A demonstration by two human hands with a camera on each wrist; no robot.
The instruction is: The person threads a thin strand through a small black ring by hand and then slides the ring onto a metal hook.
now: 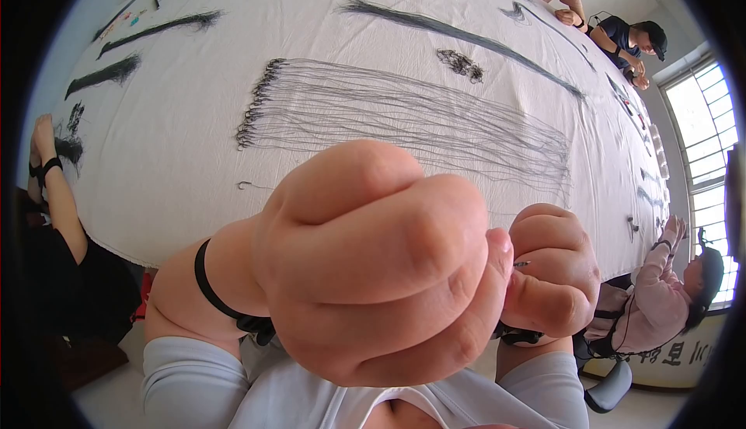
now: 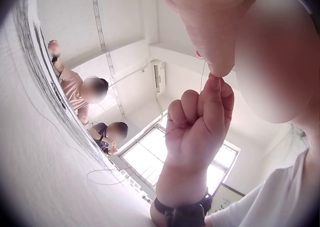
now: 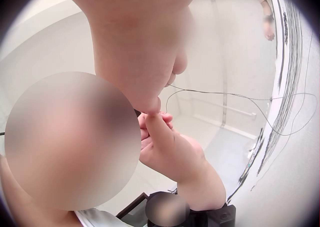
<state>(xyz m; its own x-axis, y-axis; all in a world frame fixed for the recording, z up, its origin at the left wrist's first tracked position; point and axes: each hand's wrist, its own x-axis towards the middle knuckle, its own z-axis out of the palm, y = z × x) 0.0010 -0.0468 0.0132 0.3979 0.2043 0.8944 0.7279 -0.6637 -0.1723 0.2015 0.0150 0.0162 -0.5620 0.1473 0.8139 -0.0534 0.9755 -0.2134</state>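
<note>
Both fists are raised close before the chest, fingertips meeting. My left hand (image 1: 381, 266) has curled fingers and pinches a thin line between thumb and forefinger. My right hand (image 1: 548, 273) also pinches at that spot, its fingers folded in. A tiny dark metallic piece (image 1: 523, 263) pokes out between the fingertips; its kind cannot be made out. In the left wrist view, a fine thread (image 2: 202, 77) runs up between the hands. In the right wrist view, the thin line (image 3: 215, 92) trails from the fingers in a loop towards the table.
On the white cloth (image 1: 186, 149) lies a row of hooks (image 1: 260, 102) with long thin lines (image 1: 412, 114). A single hook (image 1: 245, 186) lies nearer. Dark strand bundles (image 1: 466, 36) and a tangled clump (image 1: 460, 65) lie beyond. Other people sit around the table.
</note>
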